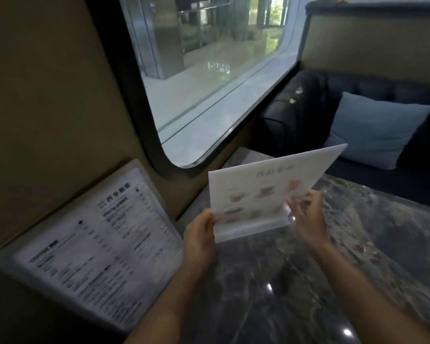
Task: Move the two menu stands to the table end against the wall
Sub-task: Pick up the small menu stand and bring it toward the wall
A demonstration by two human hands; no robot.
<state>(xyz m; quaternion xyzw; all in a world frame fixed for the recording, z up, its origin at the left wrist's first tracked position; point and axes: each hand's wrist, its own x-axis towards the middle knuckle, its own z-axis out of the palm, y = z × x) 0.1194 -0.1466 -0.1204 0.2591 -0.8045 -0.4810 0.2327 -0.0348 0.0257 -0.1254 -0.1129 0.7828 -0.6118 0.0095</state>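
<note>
The dark marble surface [271, 281] is bare in front of the picture menu stand [266, 192]. The left hand [200, 234] grips this stand's lower left edge, the right hand [307, 217] its lower right. Left of it, the text menu stand [94, 244] leans against the wall [47, 108].

One head cam only, worn by the person, looked fwd and down, tilted, close over the marble table [296, 281]. Wall [47, 120] at 9 o'clock, window [209, 83] at 12, sofa [308, 108] at 2. No 2nd view to overlap.
</note>
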